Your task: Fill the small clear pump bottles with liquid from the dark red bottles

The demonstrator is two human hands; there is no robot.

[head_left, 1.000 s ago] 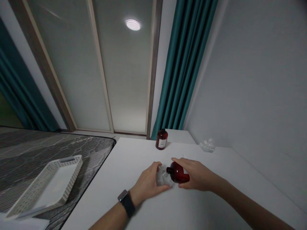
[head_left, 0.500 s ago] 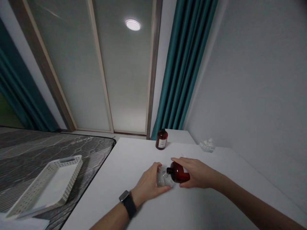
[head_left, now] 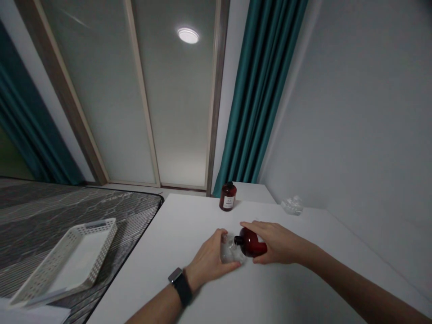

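Dark red bottle, tipped sideways, is gripped by the right hand, its neck at a clear container the left hand clasps over the white desk. A labelled bottle stands beyond.

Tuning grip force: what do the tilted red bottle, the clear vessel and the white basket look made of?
Red bottle: glossy tinted glass or plastic, given its highlights and dark-to-bright red; can't tell which.
Clear vessel: shiny glass or clear plastic, being see-through with bright glints.
White basket: probably plastic, rather matt, judging by its thin perforated walls.
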